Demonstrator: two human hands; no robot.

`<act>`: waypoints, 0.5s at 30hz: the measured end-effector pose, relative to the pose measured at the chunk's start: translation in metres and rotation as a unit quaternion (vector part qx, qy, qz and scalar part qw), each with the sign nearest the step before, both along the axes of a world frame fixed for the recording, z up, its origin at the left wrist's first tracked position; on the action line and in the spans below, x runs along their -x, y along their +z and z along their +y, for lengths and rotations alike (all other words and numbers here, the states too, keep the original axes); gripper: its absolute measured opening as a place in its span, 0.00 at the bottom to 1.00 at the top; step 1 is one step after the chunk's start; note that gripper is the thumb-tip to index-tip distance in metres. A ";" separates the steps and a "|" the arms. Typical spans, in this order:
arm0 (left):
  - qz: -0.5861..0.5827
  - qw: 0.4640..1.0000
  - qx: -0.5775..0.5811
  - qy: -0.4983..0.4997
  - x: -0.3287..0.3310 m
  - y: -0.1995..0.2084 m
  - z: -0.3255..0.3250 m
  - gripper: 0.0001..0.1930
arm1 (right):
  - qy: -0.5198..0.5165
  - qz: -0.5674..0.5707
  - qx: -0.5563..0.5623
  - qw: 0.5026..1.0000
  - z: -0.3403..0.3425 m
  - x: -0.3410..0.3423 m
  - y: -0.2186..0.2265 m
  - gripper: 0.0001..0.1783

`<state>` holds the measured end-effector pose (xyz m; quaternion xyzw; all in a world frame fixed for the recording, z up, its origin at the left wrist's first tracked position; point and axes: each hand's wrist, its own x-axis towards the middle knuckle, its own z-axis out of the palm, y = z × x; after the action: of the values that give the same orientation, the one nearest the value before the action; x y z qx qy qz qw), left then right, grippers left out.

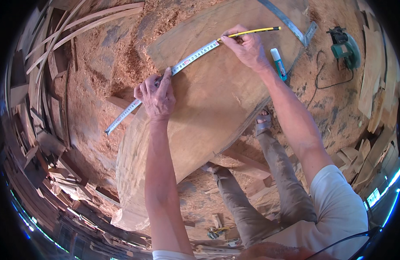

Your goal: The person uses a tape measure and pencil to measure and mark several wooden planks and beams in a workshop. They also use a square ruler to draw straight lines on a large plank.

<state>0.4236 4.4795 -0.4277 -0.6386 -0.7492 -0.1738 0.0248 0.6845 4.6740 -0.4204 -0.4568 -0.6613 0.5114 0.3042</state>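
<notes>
A large curved wooden slab (217, 93) lies below me, one end squared off and the other rounded and rough. Across its far left edge runs a white measuring tape (195, 55). My left hand (159, 93) is closed on the tape at the slab's edge, and the tape's loose end juts out over the ground to the left. My right hand (247, 47) pinches a yellow and black pencil (260, 30), its tip down at the tape's right end on the wood. Whether these fingers also touch the tape is hidden.
A teal and white tube (278, 65) and a metal square (289, 24) rest on the slab's right side. Beyond it, a green circular saw (345, 50) with a cord sits among sawdust. Thin wood strips (85, 26) and stacked boards (52, 145) line the left; planks (373, 73) lie right.
</notes>
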 end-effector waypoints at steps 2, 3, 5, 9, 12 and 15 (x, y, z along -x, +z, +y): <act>0.010 1.000 0.006 0.002 0.000 -0.001 0.000 0.21 | -0.003 0.014 0.015 1.000 0.000 0.001 -0.001 0.05; 0.010 1.000 0.003 0.002 0.000 -0.001 0.000 0.21 | 0.003 0.001 0.002 1.000 0.000 0.000 -0.002 0.05; 0.010 1.000 -0.002 0.000 0.001 -0.001 -0.001 0.22 | 0.015 -0.026 -0.024 0.999 0.001 -0.003 -0.004 0.05; 0.022 1.000 -0.014 -0.002 0.000 -0.001 0.000 0.21 | 0.024 -0.027 -0.019 0.999 0.001 -0.002 -0.001 0.05; 0.020 1.000 -0.004 -0.001 0.000 0.000 0.000 0.20 | 0.016 -0.027 -0.028 0.999 0.001 -0.001 -0.003 0.05; 0.019 1.000 -0.002 -0.002 -0.001 0.001 0.002 0.20 | 0.013 -0.013 -0.028 0.999 0.002 -0.002 -0.008 0.05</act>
<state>0.4244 4.4812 -0.4271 -0.6429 -0.7473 -0.1632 0.0396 0.6862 4.6756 -0.4279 -0.4462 -0.6853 0.4901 0.3016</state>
